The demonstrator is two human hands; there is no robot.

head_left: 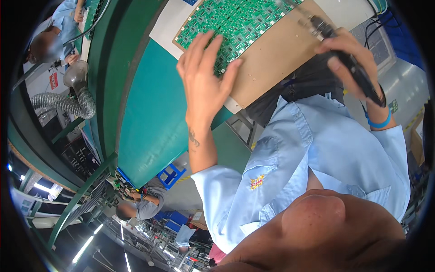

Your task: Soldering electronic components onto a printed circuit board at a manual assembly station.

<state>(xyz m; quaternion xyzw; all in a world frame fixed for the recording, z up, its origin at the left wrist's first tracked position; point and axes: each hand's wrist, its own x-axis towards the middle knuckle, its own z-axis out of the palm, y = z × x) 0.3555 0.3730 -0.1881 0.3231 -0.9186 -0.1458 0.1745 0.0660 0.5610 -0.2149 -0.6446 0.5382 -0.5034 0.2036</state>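
Note:
A green circuit board panel, dense with small parts, lies on a brown board in front of me. My left hand rests over the panel's near left part, its fingers spread and their tips touching it. To the right, above the brown board's edge, my right hand is wrapped round a slim black handheld tool with a metal nose, somewhat like an electric screwdriver. Motion blurs the tool's tip, which points up and left toward the panel's right end; I cannot tell whether it touches anything.
A teal work surface stretches left of the boards, bordered by a dark green frame. Beyond it stand a flexible silver duct and a co-worker. Another person works farther along. Dark cables hang at the right.

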